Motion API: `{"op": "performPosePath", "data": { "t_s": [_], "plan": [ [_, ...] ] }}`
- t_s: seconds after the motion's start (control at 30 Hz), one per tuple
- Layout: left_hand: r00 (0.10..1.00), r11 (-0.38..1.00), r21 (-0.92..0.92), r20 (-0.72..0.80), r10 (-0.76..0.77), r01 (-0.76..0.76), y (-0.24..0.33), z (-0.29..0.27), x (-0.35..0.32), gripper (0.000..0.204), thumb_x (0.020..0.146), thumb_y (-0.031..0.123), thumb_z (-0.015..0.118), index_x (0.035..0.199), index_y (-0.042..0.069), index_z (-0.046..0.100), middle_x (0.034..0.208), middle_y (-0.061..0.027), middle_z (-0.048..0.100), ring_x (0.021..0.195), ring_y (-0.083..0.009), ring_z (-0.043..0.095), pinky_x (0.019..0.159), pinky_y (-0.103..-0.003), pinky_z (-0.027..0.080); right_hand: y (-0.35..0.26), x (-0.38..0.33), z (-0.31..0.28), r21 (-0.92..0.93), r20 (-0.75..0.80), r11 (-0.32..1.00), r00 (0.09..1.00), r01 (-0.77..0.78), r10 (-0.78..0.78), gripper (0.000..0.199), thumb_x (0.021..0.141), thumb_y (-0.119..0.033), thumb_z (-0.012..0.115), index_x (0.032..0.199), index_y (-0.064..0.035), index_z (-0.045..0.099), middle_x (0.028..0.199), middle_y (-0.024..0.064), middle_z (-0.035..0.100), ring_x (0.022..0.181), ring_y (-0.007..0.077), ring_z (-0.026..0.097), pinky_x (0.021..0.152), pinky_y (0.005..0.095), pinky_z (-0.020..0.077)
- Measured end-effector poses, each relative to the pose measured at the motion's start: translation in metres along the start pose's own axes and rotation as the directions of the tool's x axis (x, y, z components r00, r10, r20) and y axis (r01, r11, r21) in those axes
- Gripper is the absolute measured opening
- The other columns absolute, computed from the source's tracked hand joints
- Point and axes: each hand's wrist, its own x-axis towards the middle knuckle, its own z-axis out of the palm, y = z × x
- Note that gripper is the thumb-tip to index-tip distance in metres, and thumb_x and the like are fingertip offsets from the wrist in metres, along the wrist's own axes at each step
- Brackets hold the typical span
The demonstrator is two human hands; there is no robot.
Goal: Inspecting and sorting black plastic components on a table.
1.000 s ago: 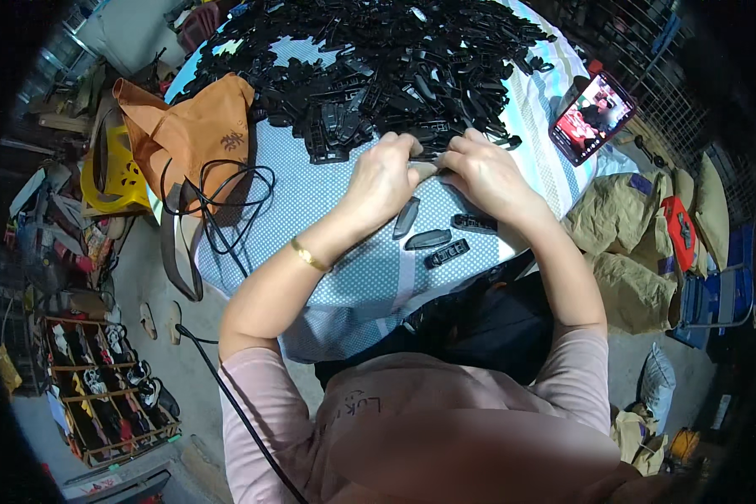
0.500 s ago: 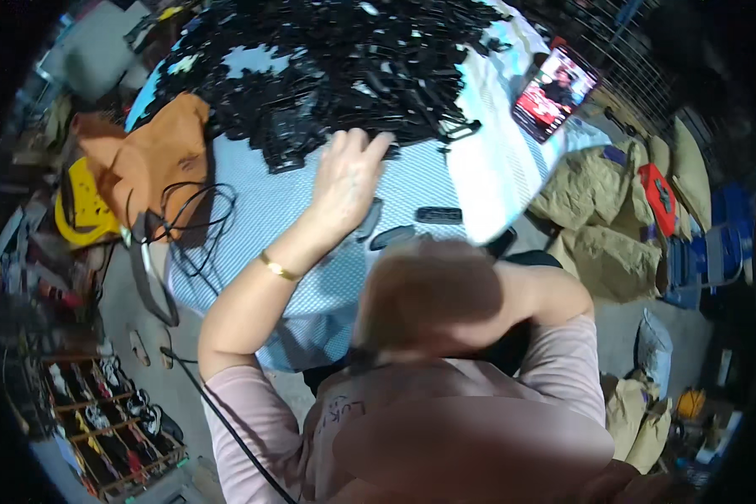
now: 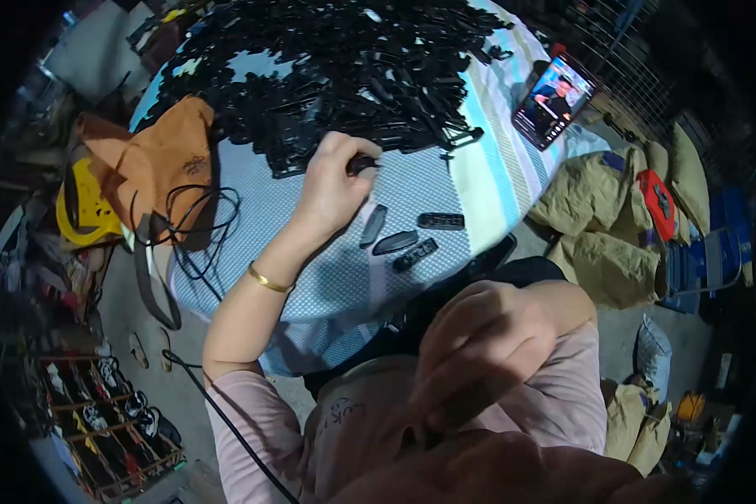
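Note:
A big heap of black plastic parts (image 3: 353,67) covers the far half of a round table with a dotted blue-white cloth (image 3: 311,281). My left hand (image 3: 332,185), a gold bangle on its wrist, rests at the heap's near edge and pinches a small black part (image 3: 362,164). Just right of it, several loose black oblong parts (image 3: 395,243) lie on the bare cloth. My right hand (image 3: 487,344) is lifted off the table, close to the camera and blurred. Its fingers look curled, and I cannot tell whether it holds anything.
A lit phone (image 3: 554,97) lies at the table's right edge. An orange bag (image 3: 155,160) and a black cable (image 3: 197,227) sit at the left edge. On the floor are khaki bags (image 3: 596,218) to the right and a shoe rack (image 3: 109,420) to the lower left.
My right hand left the parts on the table and rose toward the camera. My left hand stayed at the heap's edge and now pinches a black part.

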Motion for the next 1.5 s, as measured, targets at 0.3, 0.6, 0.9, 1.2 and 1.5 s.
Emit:
{"op": "performPosePath", "data": {
  "t_s": [0.3,0.6,0.9,1.2,1.5],
  "plan": [
    [0.951,0.335,-0.893,0.254,-0.176,0.301,0.008,-0.006,-0.001,0.032,0.076,-0.005,0.059,0.108,-0.002,0.052,0.097,-0.0044,0.058,0.087,-0.0087,0.057,0.079,-0.021,0.047,0.067,-0.011,-0.023,-0.196,-0.602,0.741,0.675,-0.643,0.427,0.028,0.083,-0.004,0.056,0.11,0.0049,0.055,0.095,0.0093,0.059,0.081,0.0128,0.059,0.069,0.0232,0.048],
    [0.958,0.456,-0.844,0.222,-0.182,0.282,0.005,-0.005,-0.001,0.038,0.08,-0.001,0.059,0.117,-0.003,0.051,0.098,-0.0062,0.061,0.086,-0.0119,0.06,0.076,-0.022,0.048,0.095,-0.022,-0.028,0.038,-0.581,0.665,0.524,-0.746,0.622,0.022,0.093,-0.013,0.042,0.107,0.0005,0.052,0.076,0.0019,0.058,0.056,0.0054,0.055,0.049,0.0173,0.0428],
    [0.915,0.38,-0.866,0.186,-0.359,0.325,0.006,0.005,-0.006,0.034,0.079,-0.002,0.06,0.113,-0.002,0.055,0.094,-0.0059,0.063,0.083,-0.0097,0.059,0.074,-0.022,0.05,0.11,-0.031,-0.024,-0.269,-0.609,0.611,0.623,-0.744,0.491,0.013,0.088,-0.006,0.05,0.099,0.0001,0.053,0.083,0.0062,0.056,0.057,0.0084,0.056,0.049,0.0186,0.0444],
    [0.928,0.355,-0.885,0.184,-0.325,0.3,0.008,-0.005,-0.003,0.028,0.083,0.0,0.055,0.111,-0.002,0.057,0.102,-0.0088,0.062,0.089,-0.0128,0.06,0.078,-0.023,0.049,0.103,-0.031,-0.026,-0.207,-0.442,0.525,0.557,-0.826,0.703,0.028,0.081,-0.015,0.064,0.1,0.0024,0.054,0.083,0.0063,0.057,0.064,0.0085,0.052,0.055,0.0214,0.0413],
    [0.937,0.465,-0.814,0.326,-0.13,0.348,0.008,-0.014,-0.005,0.024,0.084,0.007,0.056,0.105,-0.003,0.059,0.098,-0.0085,0.063,0.088,-0.0137,0.059,0.079,-0.025,0.048,0.103,-0.035,-0.01,-0.307,-0.536,0.591,0.649,-0.746,0.54,0.025,0.077,-0.02,0.067,0.077,0.0036,0.06,0.064,0.0123,0.057,0.053,0.0185,0.055,0.049,0.029,0.0415]
  ]
}}
